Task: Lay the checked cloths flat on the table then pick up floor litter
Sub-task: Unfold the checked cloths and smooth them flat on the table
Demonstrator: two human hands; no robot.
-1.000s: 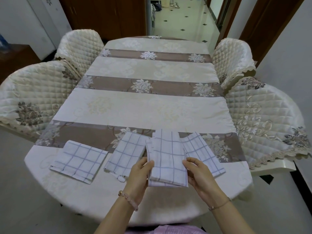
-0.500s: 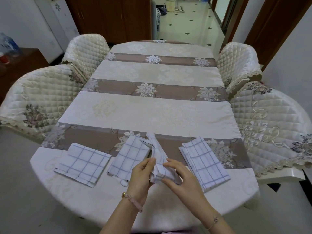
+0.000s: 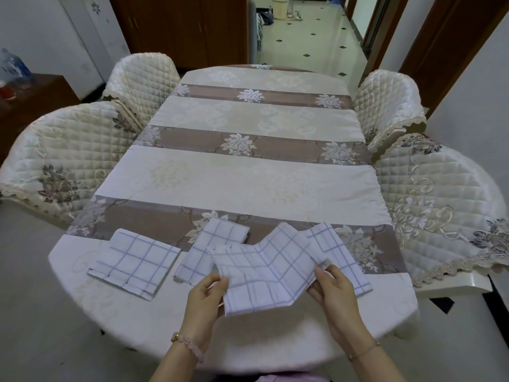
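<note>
A white cloth with blue checks (image 3: 264,271) is held half unfolded just above the near end of the table (image 3: 248,177). My left hand (image 3: 206,301) pinches its left edge and my right hand (image 3: 334,296) pinches its right edge. Three more folded checked cloths lie on the tablecloth: one at the left (image 3: 135,261), one in the middle (image 3: 212,244) partly behind the held cloth, and one at the right (image 3: 341,255) partly covered by it. No floor litter is visible.
Quilted cream chairs stand on both sides: two at the left (image 3: 52,158) (image 3: 143,78) and two at the right (image 3: 388,106) (image 3: 446,199). A dark wooden side cabinet (image 3: 30,97) with a water bottle sits at far left. A tiled hallway (image 3: 308,40) opens beyond the table.
The cloth was folded, then bunched between both hands, and now it is spread open wider. My hands have moved apart to its left and right edges.
</note>
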